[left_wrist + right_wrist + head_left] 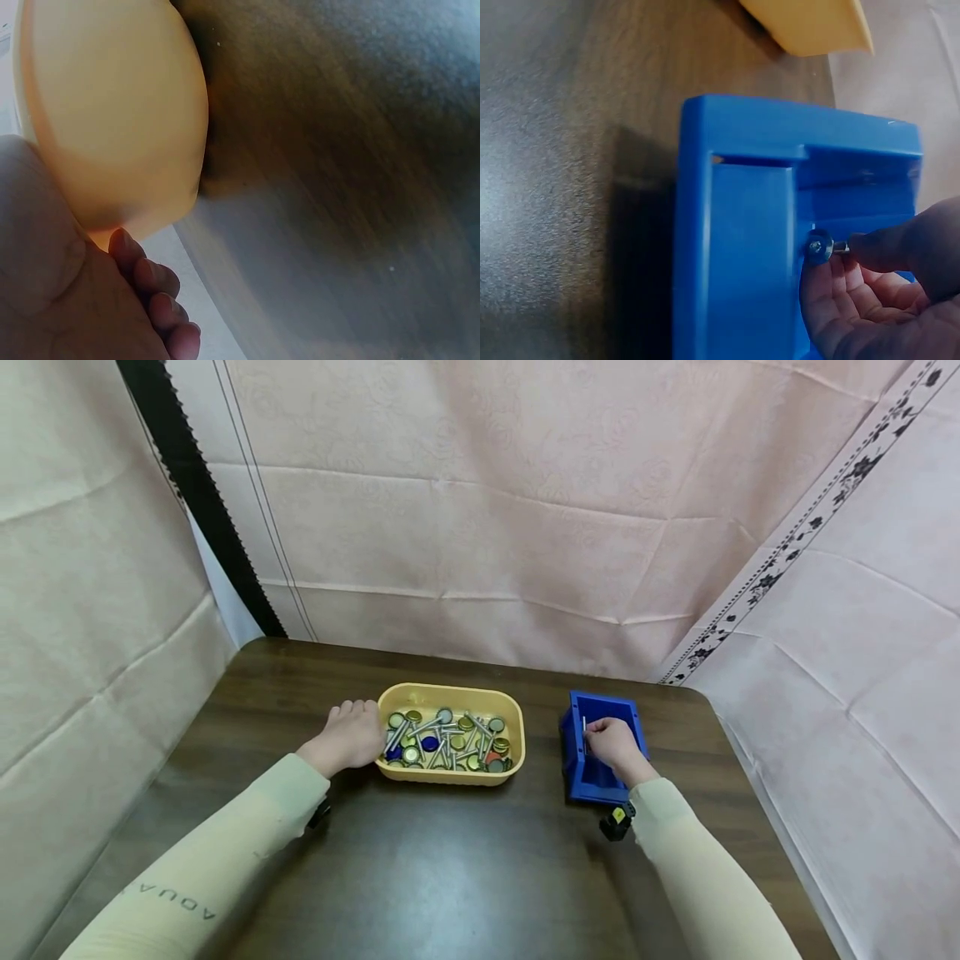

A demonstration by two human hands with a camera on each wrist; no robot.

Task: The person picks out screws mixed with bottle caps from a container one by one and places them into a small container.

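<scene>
At the left end of a yellow plastic tub (pixel 450 779), my left hand (pixel 351 732) grips the rim. In the left wrist view the fingers (pixel 166 309) curl beside the tub's outer wall (pixel 127 112). Silver screws and bottle caps (pixel 430 743) in gold, grey, blue and red lie mixed inside the tub. My right hand (pixel 613 743) reaches into a blue plastic bin (pixel 596 793). Between thumb and fingers it pinches a silver screw (pixel 819 247), whose round head faces the right wrist camera. The hand hides part of the bin's inside.
Both containers stand on a dark brown wooden table (pixel 442 868), with a gap between them. Pale cloth (pixel 480 543) hangs behind the table's back edge and along both sides. A small black device (pixel 617 822) sits at the right wrist.
</scene>
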